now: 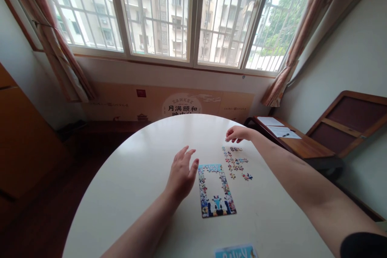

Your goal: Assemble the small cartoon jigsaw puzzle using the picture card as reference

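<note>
A partly assembled jigsaw puzzle (204, 201) lies flat on the white round table; its border is joined and a gap shows the tabletop in its middle. My left hand (182, 173) hovers at or rests by its upper left edge, fingers spread and holding nothing. Loose jigsaw pieces (232, 163) lie in rough rows to the right of the puzzle. Just beyond their far end, my right hand (238, 134) has its fingertips pinched together on a small puzzle piece (227, 140), mostly covered by the fingers.
At the near edge of view lies a blue printed card or box (236, 252), partly cut off. The table's (121, 193) curved far edge faces a windowed wall. To the right stands a wooden chair (317, 147) with papers (284, 132) and a pen on it.
</note>
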{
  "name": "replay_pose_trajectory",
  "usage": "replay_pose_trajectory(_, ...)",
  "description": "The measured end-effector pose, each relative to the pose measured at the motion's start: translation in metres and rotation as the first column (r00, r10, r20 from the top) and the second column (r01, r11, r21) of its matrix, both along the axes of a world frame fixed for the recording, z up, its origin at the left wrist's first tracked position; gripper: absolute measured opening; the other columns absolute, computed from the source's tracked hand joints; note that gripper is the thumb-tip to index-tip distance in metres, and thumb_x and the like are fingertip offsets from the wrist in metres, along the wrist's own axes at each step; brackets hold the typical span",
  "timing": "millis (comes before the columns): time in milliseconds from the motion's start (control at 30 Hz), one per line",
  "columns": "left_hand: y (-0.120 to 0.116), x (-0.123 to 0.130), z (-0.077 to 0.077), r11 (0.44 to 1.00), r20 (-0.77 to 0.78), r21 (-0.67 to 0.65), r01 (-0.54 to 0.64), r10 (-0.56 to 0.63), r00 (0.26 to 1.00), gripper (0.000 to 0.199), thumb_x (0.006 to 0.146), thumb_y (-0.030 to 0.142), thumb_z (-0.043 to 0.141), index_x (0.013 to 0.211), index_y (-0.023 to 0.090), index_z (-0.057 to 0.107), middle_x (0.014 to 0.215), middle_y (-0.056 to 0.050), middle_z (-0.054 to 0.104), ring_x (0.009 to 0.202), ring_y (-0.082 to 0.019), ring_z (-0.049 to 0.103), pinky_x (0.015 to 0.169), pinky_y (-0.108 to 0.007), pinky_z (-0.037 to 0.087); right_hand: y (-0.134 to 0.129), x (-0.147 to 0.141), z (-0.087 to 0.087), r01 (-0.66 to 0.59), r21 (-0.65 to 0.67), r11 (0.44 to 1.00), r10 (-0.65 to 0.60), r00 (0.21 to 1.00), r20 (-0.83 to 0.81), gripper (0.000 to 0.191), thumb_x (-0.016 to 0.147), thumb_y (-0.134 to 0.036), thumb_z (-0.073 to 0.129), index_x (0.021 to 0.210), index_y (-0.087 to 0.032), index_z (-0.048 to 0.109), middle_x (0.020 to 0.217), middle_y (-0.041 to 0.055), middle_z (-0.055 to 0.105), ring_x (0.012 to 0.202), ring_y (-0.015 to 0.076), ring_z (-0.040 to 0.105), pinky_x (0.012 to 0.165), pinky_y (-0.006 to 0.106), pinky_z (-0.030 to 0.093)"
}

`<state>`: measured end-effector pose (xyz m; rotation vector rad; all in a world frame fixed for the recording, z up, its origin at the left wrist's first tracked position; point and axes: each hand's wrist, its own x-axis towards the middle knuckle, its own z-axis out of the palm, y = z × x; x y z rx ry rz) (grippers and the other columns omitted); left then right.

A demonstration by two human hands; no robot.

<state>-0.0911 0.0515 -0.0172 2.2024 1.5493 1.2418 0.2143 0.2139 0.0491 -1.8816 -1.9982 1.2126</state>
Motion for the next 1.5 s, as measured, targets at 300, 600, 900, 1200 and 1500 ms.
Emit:
replay_pose_trajectory(300,-0.011,0.006,0.012,0.975,0.047,0.161,0.15,-0.16,0.986,0.026,0.089,0.02,0.065,0.115,0.018,0.068,0.124,-0.013,0.067,0.119,-0.028,0.061,0.102,-0.051,0.052,-0.133,-0.058,-0.012,0.042,-0.109,0.993,-0.112,0.598,-0.794,0.038,0.073,-0.045,0.086,0.083,-0.019,0.059,0.07,-0.0026,0.059,0.063,0.0082,0.053,0.046,0.017,0.035)
replay_pose_trajectory(600,-0.02,0.01,0.02,0.953,0.101,0.19,0.235,-0.258,0.961,0.015,0.09,0.023,0.07,0.105,0.021,0.073,0.105,-0.009,0.072,0.1,-0.023,0.068,0.087,-0.042,0.06,-0.172,-0.093,-0.029,0.109,-0.38,0.918,-0.392,0.382,-0.837,0.042,0.058,-0.036,0.095,0.081,-0.018,0.065,0.077,-0.0015,0.067,0.057,0.0057,0.055,0.038,0.014,0.025)
replay_pose_trajectory(900,-0.02,0.012,0.019,0.947,0.146,0.156,0.279,-0.302,0.942,0.01,0.091,0.024,0.068,0.095,0.019,0.075,0.096,-0.008,0.072,0.082,-0.018,0.069,0.063,-0.028,0.062,-0.176,-0.089,-0.039,0.106,-0.393,0.913,-0.402,0.395,-0.826,0.032,0.065,-0.035,0.089,0.082,-0.018,0.068,0.084,0.0024,0.071,0.06,0.008,0.059,0.036,0.014,0.029)
replay_pose_trajectory(1200,-0.023,0.014,0.023,0.939,0.144,0.183,0.292,-0.32,0.937,0.008,0.09,0.021,0.068,0.089,0.018,0.075,0.091,-0.008,0.072,0.076,-0.016,0.068,0.06,-0.026,0.06,-0.18,-0.089,-0.04,0.065,-0.402,0.913,-0.394,0.398,-0.829,0.029,0.067,-0.032,0.089,0.084,-0.019,0.069,0.086,0.0027,0.072,0.063,0.0089,0.062,0.037,0.014,0.029)
replay_pose_trajectory(1500,-0.024,0.012,0.027,0.935,0.122,0.186,0.302,-0.326,0.937,0.009,0.089,0.018,0.065,0.089,0.019,0.074,0.091,-0.006,0.071,0.076,-0.015,0.065,0.061,-0.026,0.059,-0.182,-0.09,-0.04,0.072,-0.42,0.905,-0.412,0.398,-0.819,0.03,0.067,-0.032,0.088,0.085,-0.019,0.068,0.087,0.0028,0.072,0.064,0.0089,0.062,0.037,0.014,0.03)
